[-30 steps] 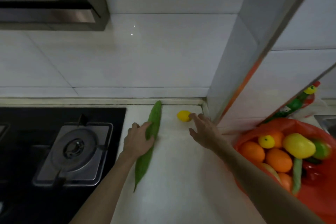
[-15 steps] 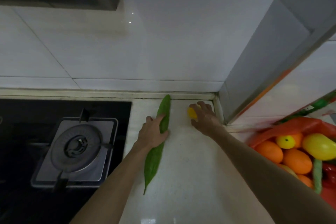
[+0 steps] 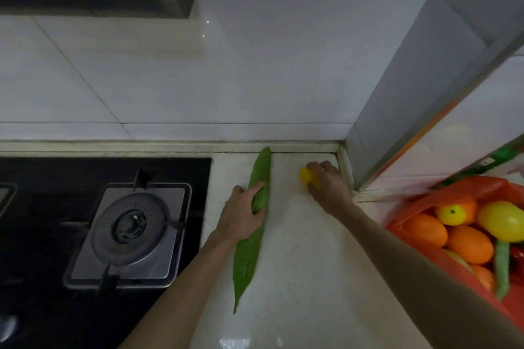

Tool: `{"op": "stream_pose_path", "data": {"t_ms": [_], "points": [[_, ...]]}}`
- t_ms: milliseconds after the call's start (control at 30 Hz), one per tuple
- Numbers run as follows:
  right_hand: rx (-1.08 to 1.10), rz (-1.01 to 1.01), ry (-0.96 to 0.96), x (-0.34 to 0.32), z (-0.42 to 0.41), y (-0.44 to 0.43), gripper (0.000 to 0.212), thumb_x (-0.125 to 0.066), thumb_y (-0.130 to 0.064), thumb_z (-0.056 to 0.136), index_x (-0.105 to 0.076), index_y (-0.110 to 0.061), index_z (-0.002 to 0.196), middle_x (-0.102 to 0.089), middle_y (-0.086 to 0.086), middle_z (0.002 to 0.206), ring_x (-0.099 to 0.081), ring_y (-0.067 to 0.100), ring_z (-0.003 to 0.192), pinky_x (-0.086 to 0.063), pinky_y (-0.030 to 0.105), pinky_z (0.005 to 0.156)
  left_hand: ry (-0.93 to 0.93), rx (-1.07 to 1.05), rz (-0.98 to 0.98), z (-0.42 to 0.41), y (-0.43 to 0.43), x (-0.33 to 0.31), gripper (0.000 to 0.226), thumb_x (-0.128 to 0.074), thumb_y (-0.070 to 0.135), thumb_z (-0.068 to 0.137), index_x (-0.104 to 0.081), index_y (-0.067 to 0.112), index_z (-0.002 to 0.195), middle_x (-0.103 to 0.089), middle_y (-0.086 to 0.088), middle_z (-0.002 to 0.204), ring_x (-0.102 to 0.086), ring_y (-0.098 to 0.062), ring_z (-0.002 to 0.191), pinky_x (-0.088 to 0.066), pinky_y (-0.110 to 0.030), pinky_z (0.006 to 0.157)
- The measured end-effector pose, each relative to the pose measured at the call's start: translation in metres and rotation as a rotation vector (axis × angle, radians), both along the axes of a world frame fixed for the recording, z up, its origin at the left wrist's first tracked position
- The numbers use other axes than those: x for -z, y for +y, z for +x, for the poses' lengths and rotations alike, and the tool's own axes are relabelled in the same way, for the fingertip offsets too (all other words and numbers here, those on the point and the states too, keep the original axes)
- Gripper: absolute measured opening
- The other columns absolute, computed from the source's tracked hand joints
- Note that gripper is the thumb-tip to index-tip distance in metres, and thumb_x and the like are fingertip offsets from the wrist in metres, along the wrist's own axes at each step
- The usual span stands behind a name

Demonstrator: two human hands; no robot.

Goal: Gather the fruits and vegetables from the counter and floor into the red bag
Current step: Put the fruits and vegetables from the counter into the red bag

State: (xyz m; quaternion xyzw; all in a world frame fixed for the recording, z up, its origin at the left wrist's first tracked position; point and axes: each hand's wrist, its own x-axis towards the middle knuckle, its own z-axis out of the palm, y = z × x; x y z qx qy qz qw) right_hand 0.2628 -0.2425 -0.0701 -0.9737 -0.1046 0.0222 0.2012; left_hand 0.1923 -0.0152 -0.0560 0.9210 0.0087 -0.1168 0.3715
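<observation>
— On the pale speckled stone counter (image 3: pixel 297 278), beside the black glass gas hob (image 3: pixel 85 235), which step is this?

— Picking up, I'd judge. The crinkled red plastic bag (image 3: pixel 411 207) at the right already holds oranges and yellow fruit, so both items next need lifting and carrying over to it.

— And the long flat green vegetable (image 3: pixel 246 258)?

— The left hand (image 3: pixel 241 218) has its fingers curled round the middle.

— The small round yellow fruit (image 3: pixel 305 175)?

— Near the wall corner, with the right hand (image 3: pixel 329 187) closed over it.
</observation>
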Motion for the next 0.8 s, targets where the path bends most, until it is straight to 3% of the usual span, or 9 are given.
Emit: {"op": "stream_pose_path", "data": {"t_ms": [233,467,667,800], "points": [[0.066,0.215,-0.091,-0.036,-0.04,-0.017,0.047,-0.069,-0.018,0.08,-0.054,-0.015,0.125,-0.054,0.011,0.113,-0.056,0.029,0.094,-0.049,0.037,0.076,-0.088,-0.007,-0.005,-0.03,-0.02,-0.036,0.064,-0.061,0.036,0.086,-0.031,0.045,0.141,-0.043,0.001,0.096,-0.054,-0.01,0.069,-0.048,-0.019,0.059],[0.126,0.375,-0.18,-0.071,-0.093,-0.051,0.048,-0.073,-0.021,0.079,-0.057,-0.019,0.124,-0.054,0.001,0.109,-0.056,0.018,0.088,-0.055,0.035,0.075,-0.16,0.042,-0.026,-0.055,-0.061,-0.066,0.064,-0.06,0.042,0.085,-0.028,0.049,0.14,-0.044,0.003,0.095,-0.055,-0.009,0.071,-0.054,-0.029,0.069],[0.22,0.429,-0.292,-0.092,-0.139,-0.1,0.046,-0.076,-0.015,0.076,-0.06,-0.019,0.119,-0.055,-0.004,0.102,-0.054,0.011,0.086,-0.046,0.02,0.073,-0.184,0.175,-0.055,-0.067,-0.119,-0.08,0.065,-0.061,0.044,0.082,-0.03,0.051,0.139,-0.045,0.003,0.095,-0.055,-0.01,0.073,-0.051,-0.025,0.067],[0.317,0.451,-0.312,-0.1,-0.165,-0.145,0.042,-0.074,-0.019,0.079,-0.06,-0.021,0.119,-0.054,-0.005,0.105,-0.054,0.01,0.089,-0.052,0.032,0.075,-0.196,0.267,-0.073,-0.069,-0.168,-0.089,0.065,-0.062,0.043,0.082,-0.032,0.048,0.139,-0.045,0.003,0.093,-0.053,-0.007,0.072,-0.042,-0.015,0.062]]}}
